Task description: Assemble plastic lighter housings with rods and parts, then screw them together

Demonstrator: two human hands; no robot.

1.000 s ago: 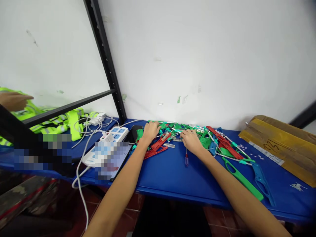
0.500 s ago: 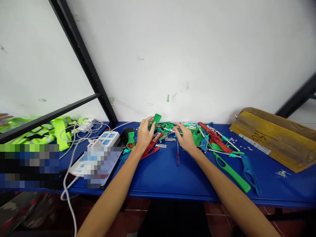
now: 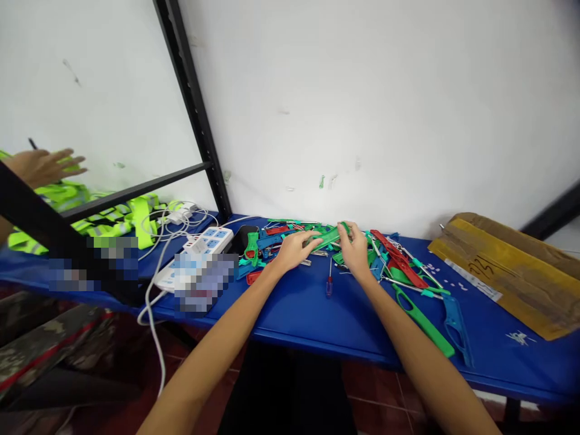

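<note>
Basically, one green piece (image 3: pixel 330 240) is held between both hands, over the near middle of the pile (image 3: pixel 270 240), lying at a slant; whether the pile is touched from below cannot be told. Its near left end is pinched by the fingers of the left hand (image 3: pixel 294 249), its far right end by those of the right hand (image 3: pixel 354 244). Both grips are narrow, closed on the plastic.

Probably very light, to be judged by its thin moulded look: stiff along its length, a bit springy across, likely slick on the flat face. Best taken by the long edges or at both ends, with light pressure; thin walls could be cracked or bent if squeezed hard mid-span.

Just nearer than the pile, a screwdriver (image 3: pixel 329 286) is left untouched on the blue surface (image 3: pixel 317 329). To the right, a red piece (image 3: pixel 399 258), a green handle (image 3: pixel 430 331) and a blue handle (image 3: pixel 454 312) are spread, then a taped carton (image 3: pixel 507 272). To the left, a power strip (image 3: pixel 218 240) is seen, and past the post (image 3: pixel 194 103), bright vests (image 3: pixel 142 220) and a co-worker's hand (image 3: pixel 48 167).
</note>
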